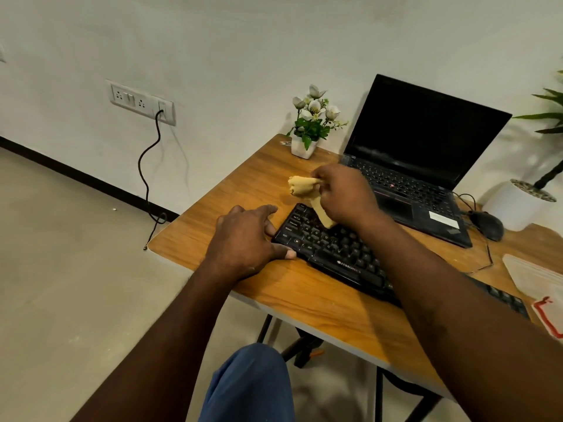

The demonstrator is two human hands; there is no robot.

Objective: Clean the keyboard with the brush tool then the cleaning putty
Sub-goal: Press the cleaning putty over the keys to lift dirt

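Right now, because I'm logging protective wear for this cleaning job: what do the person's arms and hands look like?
The left forearm and right forearm are bare as far as the frame shows, no sleeve cuff in view. The left hand and right hand wear no gloves, and no watch, bracelet or ring shows. The only clothing visible is blue fabric over a knee.

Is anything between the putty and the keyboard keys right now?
Nothing visible. The right hand grips the putty, whose stretched lower end touches the keys of the keyboard. The left hand rests at the keyboard's left edge, beside the putty, not under it.
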